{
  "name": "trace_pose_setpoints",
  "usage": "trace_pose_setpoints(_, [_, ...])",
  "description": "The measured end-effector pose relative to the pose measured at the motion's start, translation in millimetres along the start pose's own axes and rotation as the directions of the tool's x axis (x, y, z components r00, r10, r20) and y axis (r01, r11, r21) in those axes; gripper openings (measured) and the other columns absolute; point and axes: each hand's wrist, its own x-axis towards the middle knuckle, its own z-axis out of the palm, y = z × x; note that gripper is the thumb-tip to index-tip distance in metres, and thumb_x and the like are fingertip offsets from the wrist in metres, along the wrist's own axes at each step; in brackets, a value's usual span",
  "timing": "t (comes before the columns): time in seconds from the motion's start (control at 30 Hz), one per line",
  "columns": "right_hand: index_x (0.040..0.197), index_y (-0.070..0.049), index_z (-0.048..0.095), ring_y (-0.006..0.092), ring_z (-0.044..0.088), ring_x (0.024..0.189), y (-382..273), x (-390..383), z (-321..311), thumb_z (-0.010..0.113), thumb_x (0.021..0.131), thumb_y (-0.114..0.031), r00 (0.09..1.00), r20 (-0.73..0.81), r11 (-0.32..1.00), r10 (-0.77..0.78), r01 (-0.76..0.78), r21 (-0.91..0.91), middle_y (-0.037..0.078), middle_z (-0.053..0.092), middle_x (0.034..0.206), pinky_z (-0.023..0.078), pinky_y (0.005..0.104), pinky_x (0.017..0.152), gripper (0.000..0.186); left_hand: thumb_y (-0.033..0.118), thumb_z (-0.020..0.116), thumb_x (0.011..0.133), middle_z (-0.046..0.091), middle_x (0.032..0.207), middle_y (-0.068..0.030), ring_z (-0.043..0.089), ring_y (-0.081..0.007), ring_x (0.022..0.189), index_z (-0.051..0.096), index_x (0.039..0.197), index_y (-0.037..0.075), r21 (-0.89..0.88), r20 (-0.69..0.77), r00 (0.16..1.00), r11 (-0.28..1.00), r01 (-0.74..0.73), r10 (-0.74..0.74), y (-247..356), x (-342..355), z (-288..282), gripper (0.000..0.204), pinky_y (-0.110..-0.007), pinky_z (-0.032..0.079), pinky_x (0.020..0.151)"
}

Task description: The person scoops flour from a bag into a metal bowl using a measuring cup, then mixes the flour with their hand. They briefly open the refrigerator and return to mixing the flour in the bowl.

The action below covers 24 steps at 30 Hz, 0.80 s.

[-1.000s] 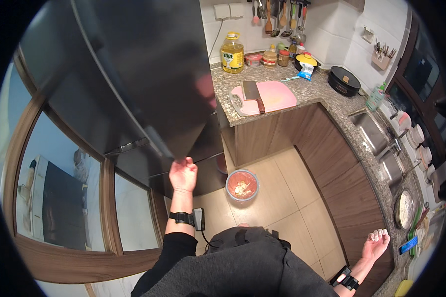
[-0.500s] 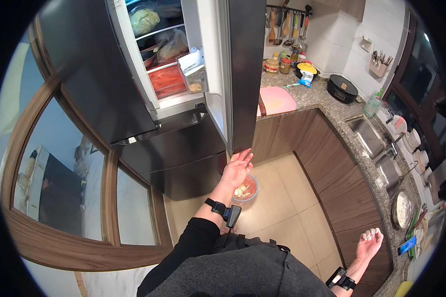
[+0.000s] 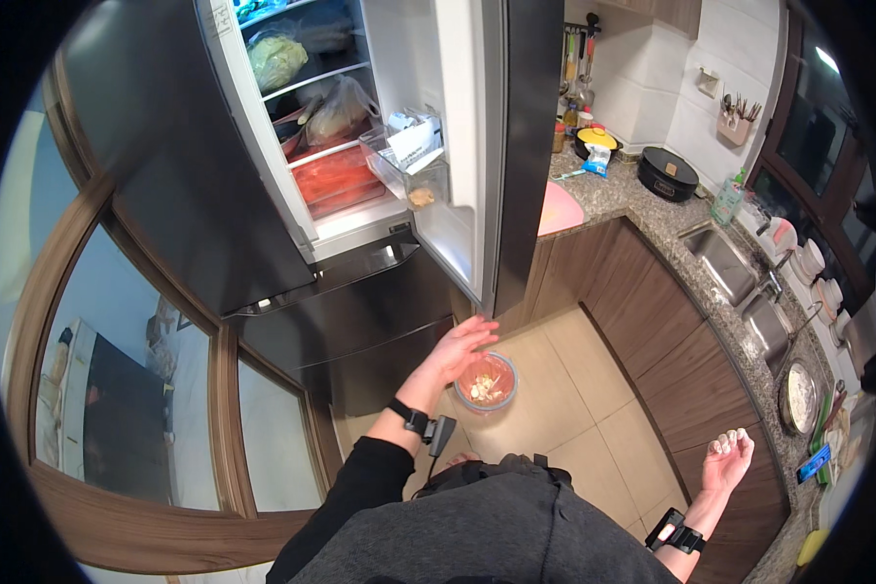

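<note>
The dark refrigerator door (image 3: 526, 146) stands swung out, with its pale inner side toward the shelves. Just under its lower corner is my left hand (image 3: 462, 348), fingers stretched out and holding nothing. Whether the fingertips still touch the door I cannot tell. My right hand (image 3: 725, 462) hangs in the air beside the lower cabinets, its fingers loosely curled, white on the tips and empty. Inside the refrigerator lie a bagged cabbage (image 3: 276, 60), a plastic bag (image 3: 343, 112) and a red-looking drawer (image 3: 339, 183). A door bin (image 3: 399, 165) holds a white packet (image 3: 414, 141).
A bin with scraps (image 3: 487, 383) stands on the tiled floor below my left hand. Along the right runs a counter with a pink cutting board (image 3: 561, 209), a black round pan (image 3: 668, 173), a sink (image 3: 720, 265), a bowl of white stuff (image 3: 798, 399) and a phone (image 3: 814, 464).
The refrigerator door has swung wider, to the right, showing more of its bin and covering more of the cutting board. My left hand has dropped slightly; its fingers lie along the door's lower corner.
</note>
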Motion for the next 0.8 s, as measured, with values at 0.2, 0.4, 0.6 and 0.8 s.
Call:
trace_pose_setpoints(0.2, [0.076, -0.012, 0.046, 0.0095, 0.039, 0.051, 24, 6, 25, 0.046, 0.092, -0.018, 0.999, -0.047, 1.000, -0.028, 0.028, 0.002, -0.002, 0.042, 0.062, 0.037, 0.0242, 0.048, 0.017, 0.029, 0.054, 0.096, 0.065, 0.106, -0.0004, 0.059, -0.0091, 0.096, 0.062, 0.111, 0.009, 0.366, -0.116, 0.989, 0.930, -0.043, 0.091, 66, -30, -51, 0.026, -0.026, 0.046, 0.080])
trace_pose_setpoints(0.4, [0.075, -0.013, 0.047, 0.0095, 0.041, 0.050, 46, 21, 42, 0.047, 0.092, -0.020, 0.998, -0.051, 0.999, -0.033, 0.035, 0.030, -0.003, 0.043, 0.061, 0.038, 0.0248, 0.048, 0.018, 0.031, 0.050, 0.098, 0.065, 0.103, -0.0010, 0.060, -0.0098, 0.091, 0.062, 0.110, 0.009, 0.526, -0.118, 0.951, 0.831, -0.183, 0.284, 142, -51, -72, 0.028, -0.025, 0.046, 0.075])
trace_pose_setpoints(0.6, [0.080, -0.009, 0.050, 0.0115, 0.043, 0.053, 59, 36, 51, 0.047, 0.093, -0.019, 0.986, 0.169, 0.994, -0.015, -0.003, 0.106, -0.001, 0.044, 0.064, 0.040, 0.0258, 0.051, 0.017, 0.018, 0.052, 0.095, 0.065, 0.100, -0.0026, 0.060, -0.0101, 0.088, 0.062, 0.111, 0.004, 0.680, -0.018, 0.893, 0.660, -0.319, 0.450, 217, -80, -59, 0.023, -0.023, 0.046, 0.073])
trace_pose_setpoints(0.8, [0.079, -0.008, 0.047, 0.0119, 0.038, 0.054, 63, 36, 58, 0.047, 0.092, -0.016, 0.991, 0.130, 0.994, 0.015, -0.029, 0.105, 0.000, 0.040, 0.063, 0.037, 0.0258, 0.052, 0.015, 0.011, 0.063, 0.089, 0.064, 0.098, -0.0001, 0.056, -0.0061, 0.088, 0.064, 0.109, 0.002, 0.781, 0.098, 0.823, 0.469, -0.412, 0.560, 259, -105, -49, 0.022, -0.022, 0.046, 0.082])
